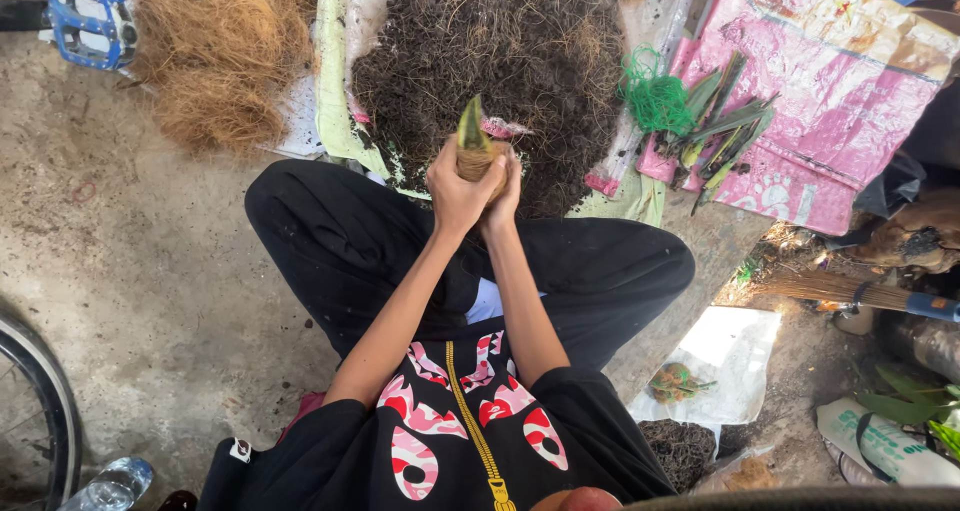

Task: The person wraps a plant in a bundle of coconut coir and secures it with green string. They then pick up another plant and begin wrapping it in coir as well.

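though clasped by both hands (475, 186): cutting (471, 129); soil heap (500, 51) behind

Both arms stretched forward, wrists together — left hand (457, 193), right hand (505, 193) in closed grip.

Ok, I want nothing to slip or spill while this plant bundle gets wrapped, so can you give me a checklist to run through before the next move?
1. Left hand closed round the brown fibre-wrapped bundle with a green pointed shoot: ok.
2. Right hand on the bundle's other side: ok.
3. Shoot upright, tip clear of both hands: ok.
4. Bundle held over the dark heap of loose rooty soil, so crumbs fall back onto it: ok.
5. Green netting lying loose beside the heap: ok.
6. Fibre wrap closed all round the bundle: cannot tell, the fingers hide it.
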